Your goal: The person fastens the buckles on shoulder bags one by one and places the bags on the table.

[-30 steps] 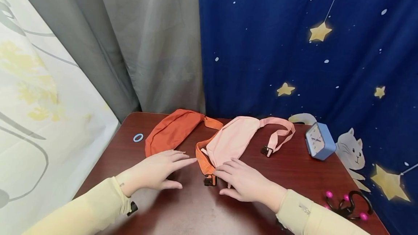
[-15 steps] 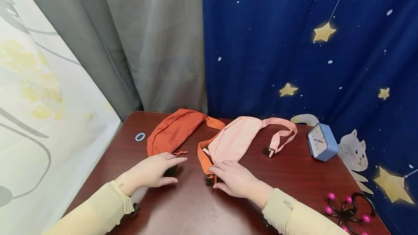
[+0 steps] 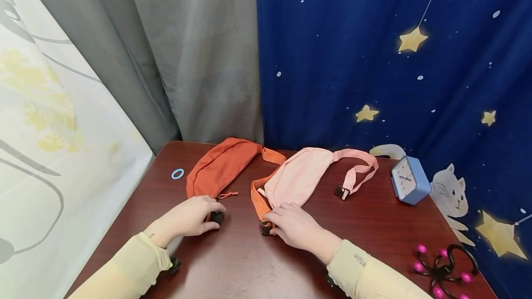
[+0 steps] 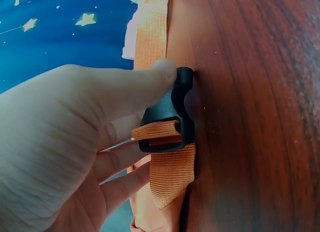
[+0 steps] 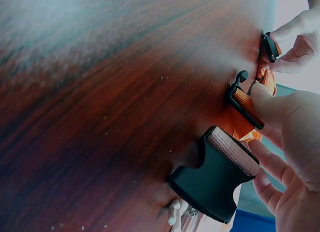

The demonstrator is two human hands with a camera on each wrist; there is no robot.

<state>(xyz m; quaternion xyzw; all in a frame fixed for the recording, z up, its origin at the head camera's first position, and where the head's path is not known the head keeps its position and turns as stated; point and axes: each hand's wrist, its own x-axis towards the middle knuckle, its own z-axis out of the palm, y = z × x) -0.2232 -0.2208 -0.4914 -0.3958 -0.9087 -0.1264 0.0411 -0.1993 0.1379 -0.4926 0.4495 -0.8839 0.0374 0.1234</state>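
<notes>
A rust-orange waist bag [image 3: 222,165] and a pink waist bag [image 3: 299,174] lie side by side on the table. My left hand [image 3: 187,216] pinches the black socket half of a buckle [image 4: 167,109] on an orange strap, thumb on its face and fingers behind. My right hand [image 3: 297,225] pinches the pronged buckle half [image 5: 245,109] at the other orange strap's end, by the pink bag's near end. Close to the right fingers, a black buckle socket [image 5: 215,179] on pink webbing shows in the right wrist view. Right fingertips are partly hidden there.
The pink bag's other strap ends in a black buckle [image 3: 342,192] at right. A blue clock [image 3: 409,179] stands at the far right, with a black, pink-tipped spidery object [image 3: 442,271] nearer. A small blue ring [image 3: 173,176] lies left of the orange bag.
My left hand has drawn back slightly left and closed its fingers on the orange strap's buckle socket. My right hand has shifted left, lowering its fingers onto the pronged half. The bags stay put.
</notes>
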